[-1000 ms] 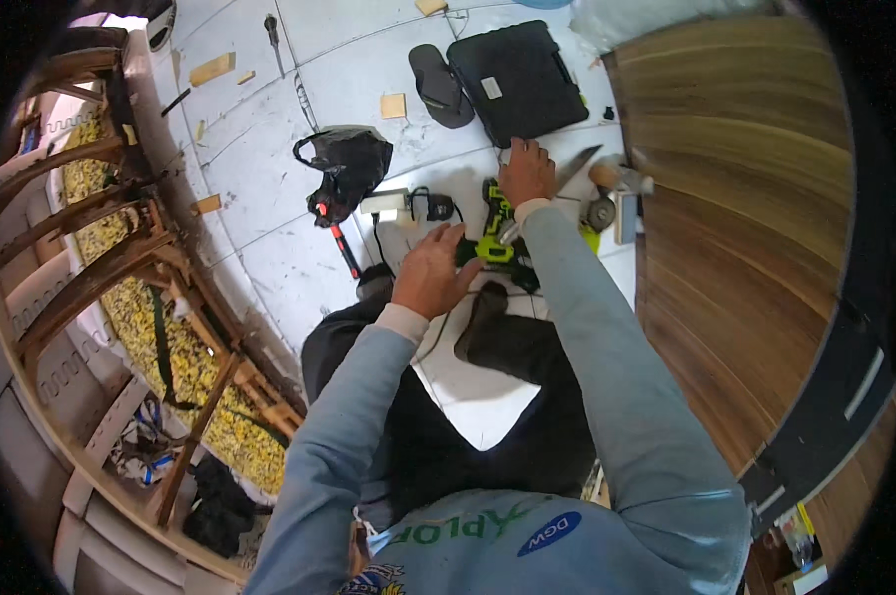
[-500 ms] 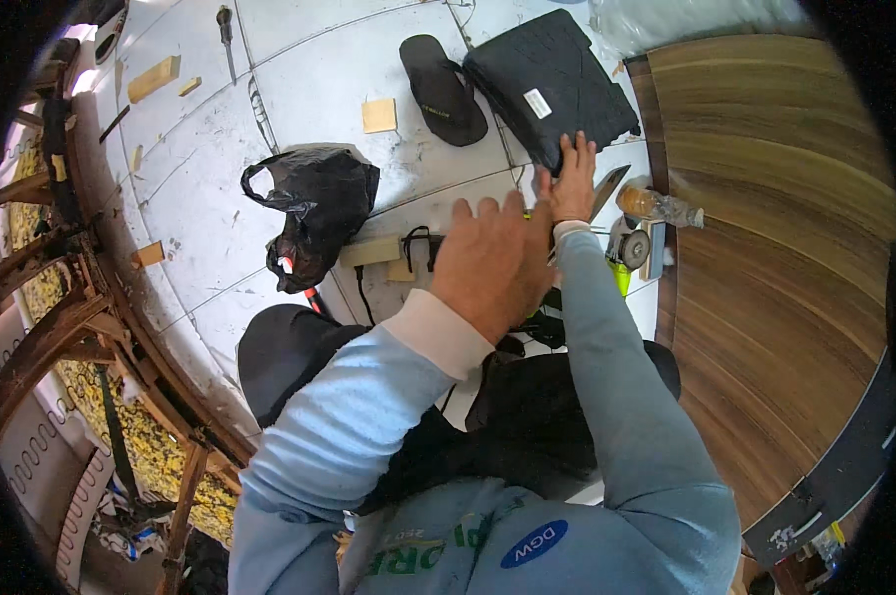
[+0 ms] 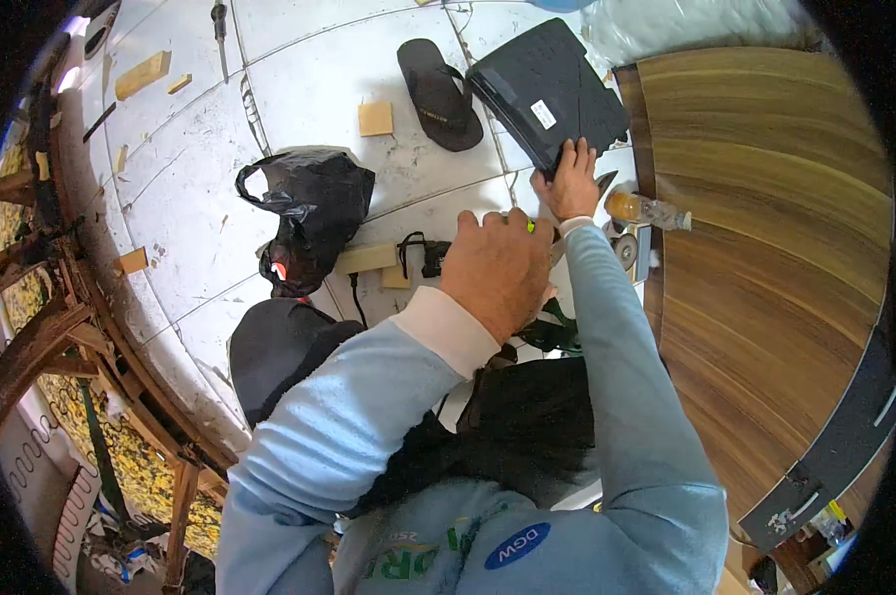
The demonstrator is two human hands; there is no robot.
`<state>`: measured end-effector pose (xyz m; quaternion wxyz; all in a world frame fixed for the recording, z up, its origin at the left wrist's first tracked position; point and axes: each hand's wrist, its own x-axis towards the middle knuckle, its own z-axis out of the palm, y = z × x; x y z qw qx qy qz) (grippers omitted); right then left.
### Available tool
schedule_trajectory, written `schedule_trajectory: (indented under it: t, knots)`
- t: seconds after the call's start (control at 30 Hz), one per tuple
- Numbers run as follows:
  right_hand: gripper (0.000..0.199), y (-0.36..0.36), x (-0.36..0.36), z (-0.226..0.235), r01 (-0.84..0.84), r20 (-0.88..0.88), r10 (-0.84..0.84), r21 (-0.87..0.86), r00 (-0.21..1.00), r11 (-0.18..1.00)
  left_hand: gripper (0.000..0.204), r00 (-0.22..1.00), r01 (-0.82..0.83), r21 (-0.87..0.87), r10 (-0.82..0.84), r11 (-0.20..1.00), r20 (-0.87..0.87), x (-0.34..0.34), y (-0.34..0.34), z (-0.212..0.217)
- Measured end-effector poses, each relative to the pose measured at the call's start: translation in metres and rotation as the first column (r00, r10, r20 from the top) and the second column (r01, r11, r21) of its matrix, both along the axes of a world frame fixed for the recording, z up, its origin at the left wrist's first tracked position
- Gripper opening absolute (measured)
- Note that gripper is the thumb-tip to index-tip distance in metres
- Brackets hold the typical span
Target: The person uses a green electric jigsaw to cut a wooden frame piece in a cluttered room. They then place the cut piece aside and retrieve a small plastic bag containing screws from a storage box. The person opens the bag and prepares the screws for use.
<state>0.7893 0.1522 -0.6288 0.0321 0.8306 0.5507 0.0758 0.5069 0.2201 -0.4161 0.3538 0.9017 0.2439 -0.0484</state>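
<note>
My left hand (image 3: 497, 273) is closed, its back facing up and its fingers curled out of sight. What it holds is hidden; a bit of yellow-green shows by its fingertips, and a green and black thing (image 3: 559, 329) lies below the wrist. Farther out, my right hand (image 3: 573, 186) grips the near corner of a black plastic case (image 3: 542, 84) with a white label, fingers over its top. Beside the right wrist is a grinder's round disc (image 3: 624, 250), its body mostly covered by my sleeve. A dark pointed blade (image 3: 606, 181) sticks out near that hand.
A black flip-flop (image 3: 436, 94) lies left of the case, near a wooden square (image 3: 375, 119). A black plastic bag (image 3: 319, 203) and a power strip (image 3: 365, 258) are left of my hands. A bottle (image 3: 649, 210) lies against a wood-grain panel (image 3: 765, 248). Wooden frames (image 3: 81, 327) stand left.
My right hand's fingers have bent over the case's corner, and the case's side edge now shows more. My left hand stays closed in nearly the same place. The view has shifted slightly.
</note>
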Motion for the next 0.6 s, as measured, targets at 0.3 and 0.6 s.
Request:
schedule_trajectory:
  t: [0.3, 0.6]
  knots:
    - [0.111, 0.02, 0.022, 0.018, 0.253, -0.284, -0.206, 0.142, 0.936, 0.957, 0.068, 0.979, -0.033, 0.022, 0.028, 0.999, 0.201, -0.003, -0.005, 0.0]
    - [0.095, 0.116, -0.169, 0.047, 0.532, -0.585, -0.456, -0.05, 0.671, 0.845, 0.065, 1.0, -0.031, -0.041, 0.031, 0.999, -0.006, -0.012, 0.033, -0.007]
